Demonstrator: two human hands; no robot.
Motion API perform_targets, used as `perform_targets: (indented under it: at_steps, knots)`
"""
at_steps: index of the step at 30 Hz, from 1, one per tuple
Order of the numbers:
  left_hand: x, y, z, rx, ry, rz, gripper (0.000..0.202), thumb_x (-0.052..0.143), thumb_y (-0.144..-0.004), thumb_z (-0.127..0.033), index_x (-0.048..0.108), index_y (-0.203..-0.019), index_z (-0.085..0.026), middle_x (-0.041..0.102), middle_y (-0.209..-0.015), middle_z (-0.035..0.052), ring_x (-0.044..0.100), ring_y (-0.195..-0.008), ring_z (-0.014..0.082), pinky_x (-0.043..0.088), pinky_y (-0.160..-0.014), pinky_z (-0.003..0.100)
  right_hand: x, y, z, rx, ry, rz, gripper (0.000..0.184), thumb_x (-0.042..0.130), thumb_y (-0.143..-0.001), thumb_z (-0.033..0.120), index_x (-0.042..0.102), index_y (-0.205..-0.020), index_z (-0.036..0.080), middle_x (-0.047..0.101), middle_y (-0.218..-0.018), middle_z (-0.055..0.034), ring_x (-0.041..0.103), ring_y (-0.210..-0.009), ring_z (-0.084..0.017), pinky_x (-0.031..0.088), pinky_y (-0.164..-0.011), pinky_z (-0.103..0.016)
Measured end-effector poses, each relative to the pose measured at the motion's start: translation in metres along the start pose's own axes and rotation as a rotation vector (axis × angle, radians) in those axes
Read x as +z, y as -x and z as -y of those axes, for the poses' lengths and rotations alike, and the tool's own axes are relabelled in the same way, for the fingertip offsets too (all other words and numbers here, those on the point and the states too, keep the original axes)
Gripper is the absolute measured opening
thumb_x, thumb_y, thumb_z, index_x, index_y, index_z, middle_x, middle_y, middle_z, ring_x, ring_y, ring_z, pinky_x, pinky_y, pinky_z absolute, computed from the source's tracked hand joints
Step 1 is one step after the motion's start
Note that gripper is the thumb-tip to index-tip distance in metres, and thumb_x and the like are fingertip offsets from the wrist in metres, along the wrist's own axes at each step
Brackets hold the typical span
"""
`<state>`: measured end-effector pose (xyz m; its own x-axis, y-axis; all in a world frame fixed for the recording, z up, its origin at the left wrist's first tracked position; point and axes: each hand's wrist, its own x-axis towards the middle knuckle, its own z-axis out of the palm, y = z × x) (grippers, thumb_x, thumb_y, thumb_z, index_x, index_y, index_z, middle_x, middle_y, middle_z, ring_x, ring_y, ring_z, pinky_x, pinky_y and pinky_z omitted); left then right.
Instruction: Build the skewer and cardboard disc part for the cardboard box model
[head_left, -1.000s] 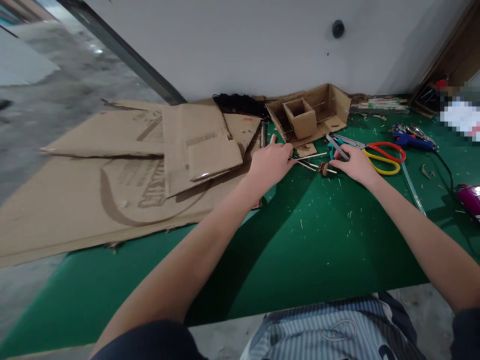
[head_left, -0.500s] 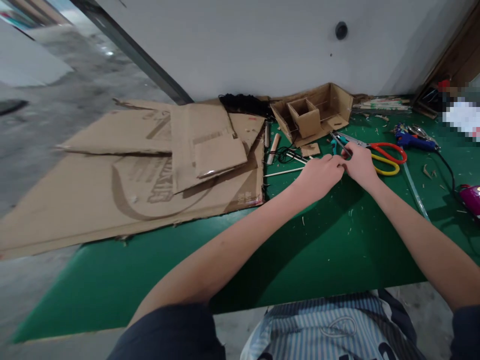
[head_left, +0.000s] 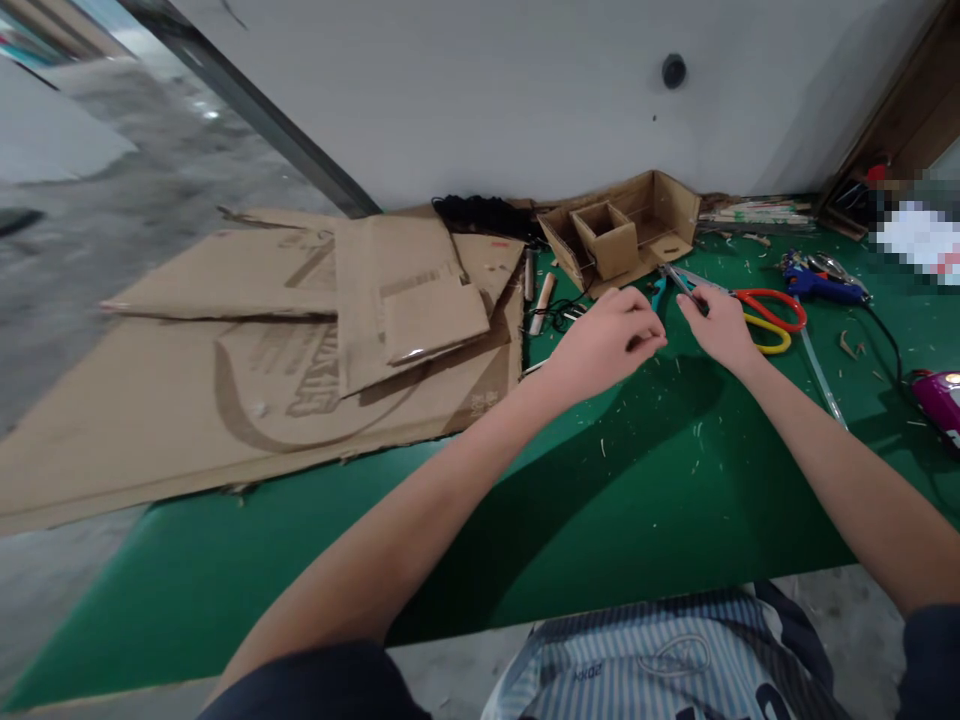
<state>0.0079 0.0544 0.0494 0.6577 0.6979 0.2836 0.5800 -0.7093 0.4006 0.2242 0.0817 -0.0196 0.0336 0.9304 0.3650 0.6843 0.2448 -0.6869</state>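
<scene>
My right hand [head_left: 716, 322] is closed around a slim grey pen-like tool [head_left: 677, 281], perhaps a craft knife, its tip pointing up and left toward the cardboard box. My left hand [head_left: 611, 340] hovers over the green table, fingers curled and tips pinched together; anything between them is too small to make out. Just beyond the hands, scissors [head_left: 772, 310] with red and yellow handles lie partly behind my right hand. A teal-handled tool [head_left: 658, 293] shows between the hands. The open cardboard box [head_left: 670, 212] with a smaller square box [head_left: 616, 248] inside stands behind them.
Large cardboard sheets [head_left: 172, 390] cover the left side. A blue glue gun [head_left: 829, 288] with a black cord and a purple device [head_left: 937, 400] lie at the right. Thin sticks [head_left: 757, 213] are stacked by the wall. Wood shavings dot the green table [head_left: 600, 540].
My hands, together before, have come apart. The left one has moved left and slightly toward me, while the right one stays near the scissors with the grey tool.
</scene>
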Motion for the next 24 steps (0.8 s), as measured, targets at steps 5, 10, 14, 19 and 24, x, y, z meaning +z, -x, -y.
perform_targets:
  at_steps: [5, 10, 14, 19, 24]
  knots:
    - [0.0, 0.014, 0.027, -0.449, 0.895, -0.016, 0.018, 0.07, -0.093, -0.035, 0.071, -0.084, -0.019, 0.07, -0.088, 0.005, 0.064, -0.079, 0.0156, 0.05, -0.073, 0.031, 0.001, -0.004, -0.004, 0.063, -0.037, 0.03, 0.034, 0.052, -0.101, 0.039, 0.041, -0.072, 0.025, 0.057, -0.07, -0.0017, 0.05, -0.065, -0.017, 0.038, -0.068, -0.033]
    - [0.024, 0.024, 0.061, -0.621, 0.799, -0.135, 0.018, 0.076, -0.084, -0.036, 0.072, -0.079, -0.019, 0.07, -0.078, 0.0032, 0.062, -0.077, 0.0164, 0.048, -0.076, 0.031, 0.0, 0.001, 0.006, 0.03, 0.097, 0.066, 0.029, 0.046, -0.105, 0.034, 0.046, -0.078, 0.024, 0.064, -0.08, -0.0062, 0.057, -0.075, -0.02, 0.039, -0.07, -0.033]
    - [0.027, 0.018, 0.084, -0.556, 0.703, -0.257, 0.02, 0.075, -0.082, -0.039, 0.071, -0.077, -0.02, 0.071, -0.079, 0.0033, 0.062, -0.078, 0.0181, 0.047, -0.075, 0.031, -0.018, 0.009, 0.017, -0.126, 0.457, 0.033, 0.029, 0.04, -0.108, 0.035, 0.063, -0.101, 0.019, 0.071, -0.105, -0.0127, 0.061, -0.089, -0.024, 0.034, -0.065, -0.033]
    - [0.025, 0.002, 0.104, -0.517, 0.649, -0.265, 0.018, 0.073, -0.081, -0.036, 0.072, -0.076, -0.019, 0.071, -0.078, 0.0034, 0.059, -0.074, 0.0169, 0.044, -0.072, 0.03, -0.037, 0.009, 0.006, -0.13, 0.817, 0.079, 0.038, 0.037, -0.106, 0.03, 0.068, -0.113, 0.01, 0.069, -0.116, -0.0231, 0.057, -0.114, -0.036, 0.034, -0.061, -0.034]
    - [0.029, -0.015, 0.112, -0.509, 0.669, -0.264, 0.015, 0.071, -0.086, -0.029, 0.072, -0.077, -0.018, 0.07, -0.077, 0.0026, 0.059, -0.073, 0.0154, 0.044, -0.074, 0.03, -0.037, 0.01, -0.005, -0.071, 0.884, 0.129, 0.044, 0.047, -0.102, 0.037, 0.064, -0.122, 0.003, 0.065, -0.12, -0.0296, 0.055, -0.112, -0.039, 0.044, -0.064, -0.038]
